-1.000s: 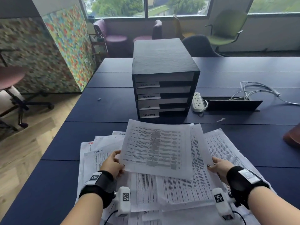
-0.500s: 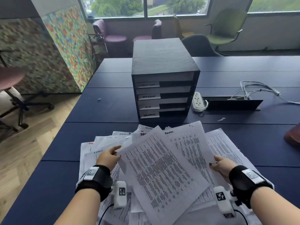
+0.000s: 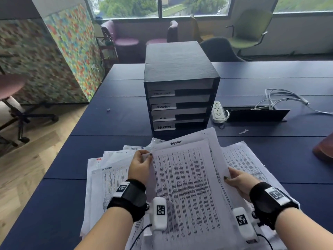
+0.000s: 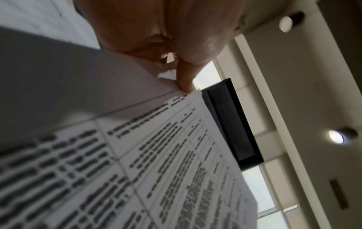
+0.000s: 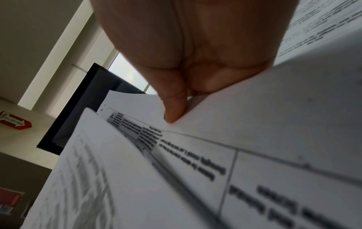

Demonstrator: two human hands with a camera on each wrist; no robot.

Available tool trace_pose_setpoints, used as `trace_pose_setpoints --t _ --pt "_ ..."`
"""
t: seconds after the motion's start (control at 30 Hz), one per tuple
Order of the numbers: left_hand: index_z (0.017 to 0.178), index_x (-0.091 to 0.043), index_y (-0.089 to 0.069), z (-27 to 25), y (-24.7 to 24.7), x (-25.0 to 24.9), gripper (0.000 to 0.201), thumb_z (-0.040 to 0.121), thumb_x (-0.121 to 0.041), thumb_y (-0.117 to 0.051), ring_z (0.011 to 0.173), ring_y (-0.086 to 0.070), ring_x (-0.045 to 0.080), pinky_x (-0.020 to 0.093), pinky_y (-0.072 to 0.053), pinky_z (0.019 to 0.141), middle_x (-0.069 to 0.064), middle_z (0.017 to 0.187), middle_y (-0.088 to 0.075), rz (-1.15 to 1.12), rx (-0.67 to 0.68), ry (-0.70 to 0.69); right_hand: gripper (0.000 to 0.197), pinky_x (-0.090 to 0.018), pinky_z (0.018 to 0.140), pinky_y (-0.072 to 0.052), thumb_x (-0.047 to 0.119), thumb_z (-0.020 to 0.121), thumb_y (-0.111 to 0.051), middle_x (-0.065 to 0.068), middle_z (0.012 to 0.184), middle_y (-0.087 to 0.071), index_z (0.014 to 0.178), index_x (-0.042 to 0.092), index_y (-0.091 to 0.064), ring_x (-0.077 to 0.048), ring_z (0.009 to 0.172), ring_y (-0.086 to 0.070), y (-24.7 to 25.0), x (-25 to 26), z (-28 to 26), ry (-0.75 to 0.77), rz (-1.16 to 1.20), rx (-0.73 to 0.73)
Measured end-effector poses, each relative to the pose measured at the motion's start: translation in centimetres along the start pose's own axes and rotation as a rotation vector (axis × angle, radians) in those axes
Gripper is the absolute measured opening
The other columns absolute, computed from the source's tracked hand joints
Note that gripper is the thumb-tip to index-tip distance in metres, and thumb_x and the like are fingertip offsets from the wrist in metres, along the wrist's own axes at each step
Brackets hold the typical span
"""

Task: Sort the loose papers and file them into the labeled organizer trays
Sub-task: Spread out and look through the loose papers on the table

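A black organizer point(image 3: 178, 69) with several stacked trays stands mid-table; white labels on the tray fronts include "ADMIN" point(image 3: 163, 106). A loose pile of printed papers point(image 3: 108, 177) spreads over the near table. A printed sheet point(image 3: 187, 186) lies raised over the pile, with another sheet marked "ADMIN" point(image 3: 180, 143) just behind it. My left hand point(image 3: 142, 164) pinches these sheets at their upper left corner, thumb on top point(image 4: 184, 80). My right hand point(image 3: 236, 181) pinches their right edge, thumb pressed on the paper point(image 5: 172, 108).
A white power strip point(image 3: 218, 111) lies right of the organizer beside an open black cable hatch point(image 3: 255, 114) with white cables point(image 3: 281, 98). A brown object point(image 3: 324, 148) sits at the table's right edge. Chairs stand beyond the table; a patterned partition point(image 3: 45, 56) is at left.
The held sheets have turned from landscape to upright and come toward me. My left hand has slid up the left edge to the top corner. The right hand stays on the right edge.
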State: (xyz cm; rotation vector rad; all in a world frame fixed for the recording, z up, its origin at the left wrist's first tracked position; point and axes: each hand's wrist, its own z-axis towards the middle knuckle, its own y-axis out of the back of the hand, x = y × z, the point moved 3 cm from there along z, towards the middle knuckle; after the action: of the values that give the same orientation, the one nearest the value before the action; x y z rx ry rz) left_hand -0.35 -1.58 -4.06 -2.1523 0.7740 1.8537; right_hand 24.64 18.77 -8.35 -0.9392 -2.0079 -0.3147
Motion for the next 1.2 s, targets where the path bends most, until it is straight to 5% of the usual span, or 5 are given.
trace_pose_setpoints --t 0.2,0.37,0.53,0.77,1.2 --pt "0.097 -0.020 -0.048 0.5 -1.6 -0.5 0.013 0.092 -0.015 -0.059 0.074 -0.056 0.020 0.031 -0.048 0.066 0.003 0.081 -0.060 -0.052 -0.061 -0.030 0.029 -0.035 0.053 -0.058 -0.011 0.088 -0.047 -0.016 0.082 -0.072 0.106 0.009 -0.060 -0.025 0.061 -0.070 -1.0 0.8 -1.0 -0.057 0.032 0.063" --pt "0.121 -0.034 -0.040 0.3 -2.3 -0.2 0.047 0.090 -0.003 -0.057 0.075 -0.061 0.019 0.026 -0.054 0.063 0.004 0.088 -0.061 -0.017 0.117 -0.007 0.079 -0.048 0.093 -0.050 0.059 0.067 -0.064 -0.017 0.110 -0.068 0.121 0.002 -0.058 -0.029 0.095 -0.067 -0.9 0.6 -0.9 -0.030 -0.066 -0.100" --pt "0.122 -0.026 -0.045 1.1 -2.1 1.2 0.034 0.093 -0.012 -0.056 0.080 -0.061 0.018 0.031 -0.052 0.075 -0.003 0.090 -0.061 0.086 0.155 0.022 0.050 -0.016 0.077 -0.047 0.019 0.084 -0.065 -0.008 0.125 -0.059 0.130 0.008 -0.047 -0.013 0.093 -0.057 -1.9 0.4 -0.8 0.054 -0.621 -0.133" --pt "0.122 -0.012 -0.059 4.6 7.9 5.8 0.038 0.084 -0.012 -0.060 0.107 -0.056 0.034 0.037 -0.044 0.097 0.018 0.121 -0.057 0.551 -0.273 0.214 0.024 -0.016 0.052 -0.036 0.013 0.091 -0.056 0.003 0.077 -0.062 0.113 0.005 -0.063 -0.006 0.065 -0.055 0.5 0.1 -0.2 0.026 -0.792 -0.310" --pt "0.113 -0.015 -0.061 6.0 16.2 8.4 0.030 0.084 -0.021 -0.064 0.102 -0.058 0.037 0.038 -0.044 0.098 0.016 0.133 -0.040 0.545 -0.412 0.409 0.030 -0.020 0.059 -0.040 0.017 0.094 -0.051 -0.002 0.094 -0.061 0.122 0.009 -0.056 -0.014 0.076 -0.056 0.7 -0.6 0.3 -0.047 -0.882 -0.273"
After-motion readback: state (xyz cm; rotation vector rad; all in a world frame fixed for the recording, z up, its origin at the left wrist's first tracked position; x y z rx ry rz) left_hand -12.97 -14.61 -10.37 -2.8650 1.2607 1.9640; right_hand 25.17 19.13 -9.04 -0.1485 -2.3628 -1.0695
